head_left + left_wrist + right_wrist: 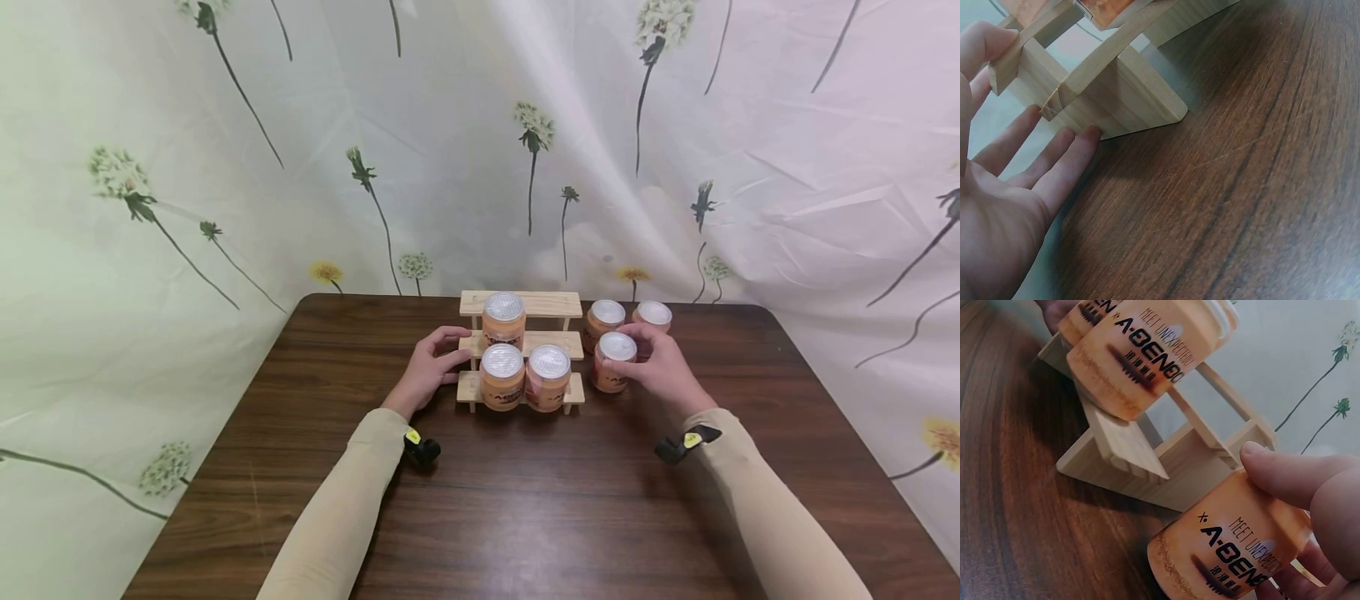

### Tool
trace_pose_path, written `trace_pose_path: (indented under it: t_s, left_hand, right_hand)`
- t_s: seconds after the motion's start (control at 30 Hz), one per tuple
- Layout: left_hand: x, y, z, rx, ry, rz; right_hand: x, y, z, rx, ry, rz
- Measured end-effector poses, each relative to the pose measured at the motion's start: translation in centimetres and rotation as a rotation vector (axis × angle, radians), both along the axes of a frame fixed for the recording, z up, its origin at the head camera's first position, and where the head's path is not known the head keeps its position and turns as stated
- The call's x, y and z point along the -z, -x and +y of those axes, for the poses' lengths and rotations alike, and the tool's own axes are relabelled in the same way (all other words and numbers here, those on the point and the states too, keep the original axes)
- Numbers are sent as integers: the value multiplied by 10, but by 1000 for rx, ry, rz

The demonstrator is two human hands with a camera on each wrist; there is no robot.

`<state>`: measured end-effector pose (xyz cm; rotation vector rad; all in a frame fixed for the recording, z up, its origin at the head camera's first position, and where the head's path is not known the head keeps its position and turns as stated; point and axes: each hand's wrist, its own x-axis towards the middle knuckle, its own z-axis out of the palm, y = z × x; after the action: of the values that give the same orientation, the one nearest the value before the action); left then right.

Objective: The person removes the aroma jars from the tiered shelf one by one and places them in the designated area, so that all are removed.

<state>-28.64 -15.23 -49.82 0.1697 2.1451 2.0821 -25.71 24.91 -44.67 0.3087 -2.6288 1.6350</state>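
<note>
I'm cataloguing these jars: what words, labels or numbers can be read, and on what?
"MEET UNEXPECT…", ending curved away: jar in right hand, and right jar on lowest shelf.
"A-BEN…", ending unclear: both those jars.
"EN", a fragment: left jar on that shelf.
Too blurred: smaller characters, labels on the other jars, yellow wrist tags.
No numbers.

The surface (pixel 525 525) is dark brown with streaked wood grain, rounded far corners and a soft sheen near its lower middle. Behind it and at both sides hangs a pale sheet (pixel 450 100) — creased at right — printed with fluffy white seed heads (pixel 118 172), long thin stems (pixel 245 102) and 3 yellow blooms (pixel 326 272).
</note>
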Motion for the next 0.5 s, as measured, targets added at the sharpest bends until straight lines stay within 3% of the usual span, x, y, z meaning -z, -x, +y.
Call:
trace_pose_path:
  t_s: [0.5]
  left_hand:
    - [2, 2, 0, -2, -4, 9]
  right_hand:
    - [7, 4, 3, -2, -19, -29]
